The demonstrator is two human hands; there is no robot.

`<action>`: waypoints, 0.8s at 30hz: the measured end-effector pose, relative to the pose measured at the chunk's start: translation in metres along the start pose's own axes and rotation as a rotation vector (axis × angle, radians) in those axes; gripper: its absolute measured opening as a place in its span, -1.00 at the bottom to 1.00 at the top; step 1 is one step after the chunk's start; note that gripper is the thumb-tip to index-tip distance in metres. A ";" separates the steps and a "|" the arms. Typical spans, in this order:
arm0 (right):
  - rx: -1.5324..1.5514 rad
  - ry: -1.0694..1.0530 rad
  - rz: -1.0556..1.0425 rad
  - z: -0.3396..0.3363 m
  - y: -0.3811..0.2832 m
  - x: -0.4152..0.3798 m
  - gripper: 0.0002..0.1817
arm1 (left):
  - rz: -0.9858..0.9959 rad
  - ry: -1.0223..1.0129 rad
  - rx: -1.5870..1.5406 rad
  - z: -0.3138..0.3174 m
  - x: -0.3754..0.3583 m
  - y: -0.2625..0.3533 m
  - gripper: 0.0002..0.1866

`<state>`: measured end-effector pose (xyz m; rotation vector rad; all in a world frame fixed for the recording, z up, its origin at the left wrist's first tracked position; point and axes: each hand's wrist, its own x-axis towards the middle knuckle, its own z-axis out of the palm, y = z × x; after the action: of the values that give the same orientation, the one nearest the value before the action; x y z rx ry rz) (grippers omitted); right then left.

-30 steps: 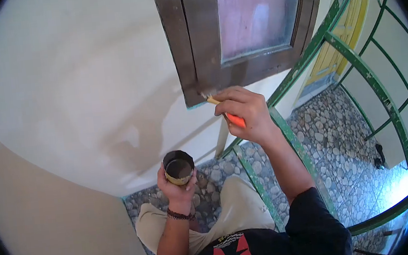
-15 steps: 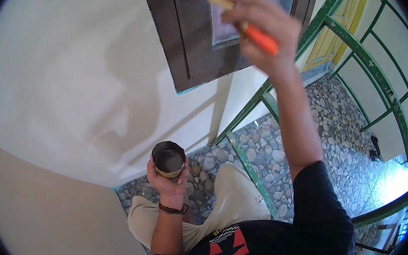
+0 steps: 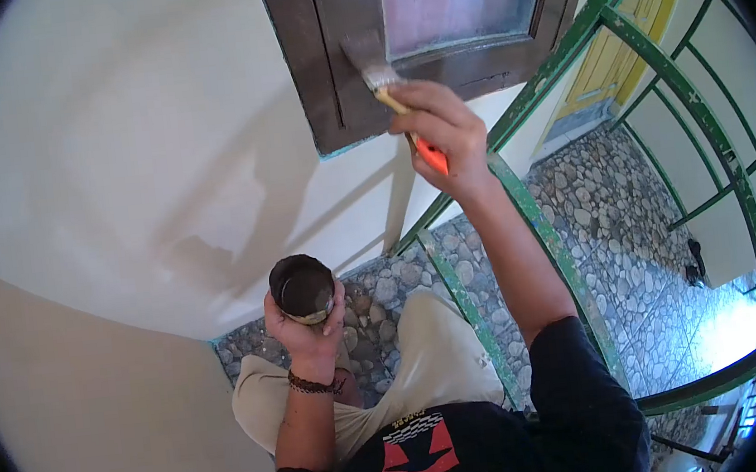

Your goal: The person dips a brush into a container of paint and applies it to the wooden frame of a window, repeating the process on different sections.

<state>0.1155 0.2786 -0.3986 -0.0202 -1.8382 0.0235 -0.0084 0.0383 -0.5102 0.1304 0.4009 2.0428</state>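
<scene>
My right hand grips a paintbrush with a pale wooden neck and an orange-red handle end. Its bristles touch the brown window frame, just left of the lower corner of the glass pane. Low in front of my body, my left hand is wrapped around a round paint pot, which is tilted slightly. Dark brown paint lies inside the pot and coats its inner wall.
A white wall surrounds the window on the left and below. Close on my right runs a chipped green metal railing. The floor is set with pebbles. A yellow door stands beyond the railing.
My right hand has come down and to the left, bringing the brush bristles onto the frame beside the glass. My left hand with the pot has shifted slightly left and up.
</scene>
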 end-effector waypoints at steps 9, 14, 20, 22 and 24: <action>0.029 0.039 0.066 0.003 -0.010 -0.031 -0.71 | 0.006 -0.002 0.005 0.002 0.000 0.000 -0.43; 0.012 -0.046 0.126 0.005 -0.021 -0.067 -0.72 | -0.005 -0.017 -0.008 0.000 0.001 0.002 -0.40; -0.003 -0.043 0.136 0.018 -0.020 -0.075 -0.73 | -0.020 -0.040 -0.042 -0.005 0.001 0.000 -0.38; 0.015 0.022 0.126 0.018 -0.025 -0.078 -0.75 | -0.009 -0.046 -0.023 -0.005 0.003 0.001 -0.38; -0.003 0.060 0.111 0.020 -0.025 -0.074 -0.76 | -0.015 -0.035 -0.004 -0.006 0.000 -0.001 -0.37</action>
<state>0.1154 0.2517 -0.4743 -0.1244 -1.7754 0.0968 -0.0090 0.0370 -0.5165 0.1600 0.3756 2.0235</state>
